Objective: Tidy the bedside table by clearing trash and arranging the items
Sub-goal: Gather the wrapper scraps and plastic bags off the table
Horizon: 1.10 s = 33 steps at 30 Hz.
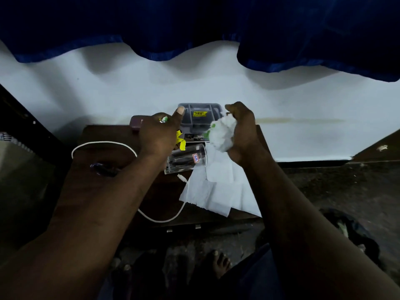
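Note:
Above the dark wooden bedside table [104, 148], my right hand [242, 131] grips a crumpled white tissue ball [221, 134] with green bits on it. My left hand [159, 133] is curled round small wrappers, a green-and-white scrap showing at the knuckles and a yellow wrapper [180, 140] hanging below it. A clear drinking glass [187, 159] lies on its side on the table between my hands. Flat white tissue sheets [216, 191] spread over the table's right side.
A grey plastic organiser tray [201, 118] leans against the white wall behind the table. A white charging cable [101, 144] loops across the table. A maroon object [135, 124] sits at the back left. A blue curtain [194, 24] hangs above. A dark bag [350, 230] lies on the floor, right.

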Tool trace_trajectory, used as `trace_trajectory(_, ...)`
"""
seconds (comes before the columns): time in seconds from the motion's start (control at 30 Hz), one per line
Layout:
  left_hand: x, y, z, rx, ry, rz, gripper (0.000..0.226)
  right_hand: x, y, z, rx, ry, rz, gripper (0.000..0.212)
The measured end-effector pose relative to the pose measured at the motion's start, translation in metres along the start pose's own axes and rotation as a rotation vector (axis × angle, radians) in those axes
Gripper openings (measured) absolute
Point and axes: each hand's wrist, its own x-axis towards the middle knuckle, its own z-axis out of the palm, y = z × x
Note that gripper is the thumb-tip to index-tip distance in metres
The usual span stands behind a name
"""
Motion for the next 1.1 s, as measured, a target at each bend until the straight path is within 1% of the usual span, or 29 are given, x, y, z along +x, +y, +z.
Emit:
trace_trajectory(0.07,-0.008,0.002,0.007,0.061,0.071,-0.003,0.068,-0.01,0.001,0.004,0.05,-0.121,0.072,0.027)
trace_trajectory(0.1,-0.013,0.003,0.01,0.063,0.087,-0.038,0.074,-0.016,0.002,0.004,0.031,-0.151,0.084,0.025)
trace_trajectory(0.2,-0.03,0.011,0.019,-0.046,0.05,-0.16,0.08,-0.032,0.006,0.001,-0.055,-0.254,0.045,0.028)
trace_trajectory(0.27,-0.043,0.019,0.027,-0.059,-0.017,-0.176,0.088,-0.042,0.008,-0.003,-0.19,-0.156,-0.044,0.02)
trace_trajectory(0.3,-0.051,0.023,0.032,-0.083,-0.071,-0.185,0.093,-0.047,0.009,-0.007,-0.253,-0.076,-0.097,0.025)
trace_trajectory(0.33,-0.061,0.029,0.039,-0.147,-0.129,-0.206,0.092,-0.051,0.01,-0.013,-0.31,-0.01,-0.149,0.031)
trace_trajectory(0.37,-0.069,0.032,0.045,-0.253,-0.19,-0.239,0.084,-0.056,0.01,-0.02,-0.372,0.049,-0.21,0.032)
trace_trajectory(0.43,-0.092,0.039,0.063,-0.419,-0.287,-0.269,0.064,-0.071,0.005,-0.042,-0.484,0.18,-0.354,0.025)
trace_trajectory(0.47,-0.105,0.043,0.075,-0.44,-0.352,-0.265,0.059,-0.079,0.0,-0.057,-0.496,0.242,-0.4,0.021)
trace_trajectory(0.53,-0.133,0.051,0.102,-0.436,-0.462,-0.254,0.054,-0.096,-0.011,-0.09,-0.439,0.333,-0.428,0.019)
trace_trajectory(0.6,-0.165,0.065,0.133,-0.437,-0.528,-0.215,0.036,-0.114,-0.022,-0.127,-0.364,0.415,-0.451,0.012)
trace_trajectory(0.63,-0.182,0.072,0.152,-0.417,-0.549,-0.198,0.031,-0.124,-0.027,-0.147,-0.35,0.469,-0.474,0.011)
trace_trajectory(0.67,-0.2,0.077,0.17,-0.386,-0.576,-0.199,0.032,-0.134,-0.031,-0.167,-0.344,0.531,-0.506,0.012)
trace_trajectory(0.77,-0.25,0.088,0.222,-0.322,-0.735,-0.306,0.043,-0.161,-0.04,-0.22,-0.258,0.691,-0.619,0.012)
trace_trajectory(0.83,-0.279,0.087,0.253,-0.276,-0.8,-0.321,0.031,-0.177,-0.041,-0.253,-0.139,0.743,-0.626,0.016)
trace_trajectory(0.9,-0.3,0.082,0.277,-0.234,-0.795,-0.319,0.034,-0.19,-0.036,-0.281,-0.095,0.747,-0.578,0.02)
trace_trajectory(0.97,-0.314,0.069,0.298,-0.202,-0.8,-0.338,0.035,-0.202,-0.03,-0.308,-0.12,0.715,-0.513,0.021)
trace_trajectory(1.0,-0.32,0.061,0.306,-0.183,-0.823,-0.341,0.032,-0.208,-0.028,-0.319,-0.137,0.685,-0.478,0.021)
trace_trajectory(1.03,-0.325,0.052,0.313,-0.163,-0.856,-0.344,0.028,-0.213,-0.026,-0.329,-0.166,0.661,-0.447,0.021)
trace_trajectory(1.1,-0.336,0.034,0.323,-0.09,-0.946,-0.358,0.034,-0.222,-0.02,-0.351,-0.245,0.689,-0.391,0.023)
